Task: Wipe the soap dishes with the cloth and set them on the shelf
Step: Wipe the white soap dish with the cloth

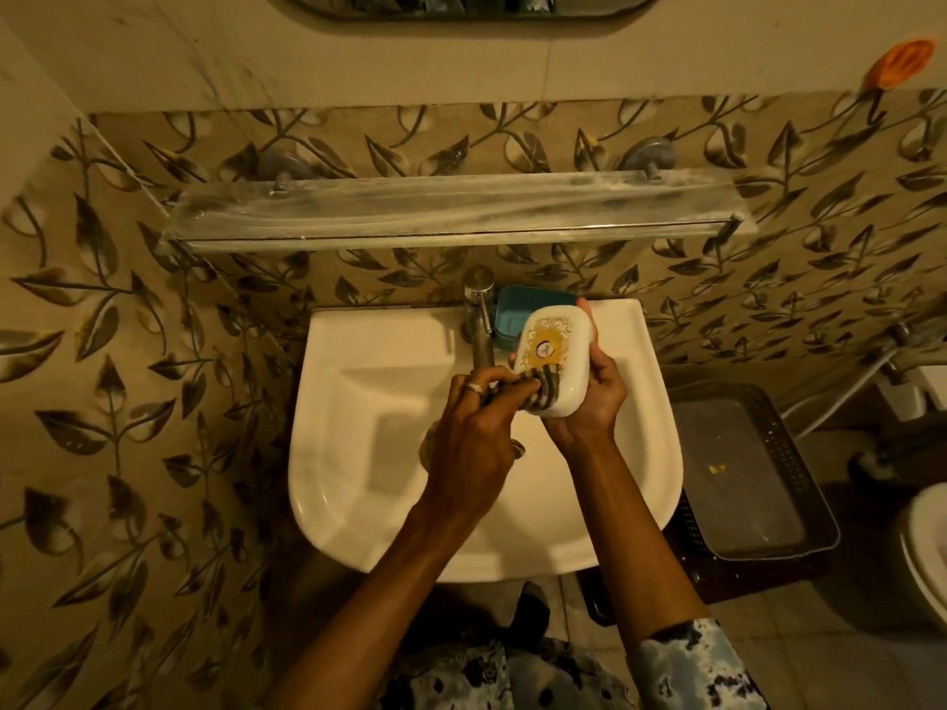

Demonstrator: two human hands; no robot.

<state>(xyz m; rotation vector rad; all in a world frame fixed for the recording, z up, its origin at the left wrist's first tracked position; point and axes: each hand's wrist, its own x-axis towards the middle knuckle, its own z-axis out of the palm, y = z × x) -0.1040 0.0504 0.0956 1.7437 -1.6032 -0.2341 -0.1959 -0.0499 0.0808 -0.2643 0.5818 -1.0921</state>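
Dish (556, 358) is sitting in my right hand (594, 397) over the sink (389, 453), long side pointing far-left toward the shelf (451, 210). My left hand (474, 427) is pinching the cloth (538, 392) against its near end.

— How is the head view looking to you?

— I'm seeing dim, warm yellow light, brightest on the white sink (651, 402), which is glaring slightly. The corners are falling into shadow.

— Any distortion?

— The wide lens is bending the shelf (451, 212) and the wall tiles (102, 351) outward at the edges. The orange thing (902, 61) at top right is smearing into blur.
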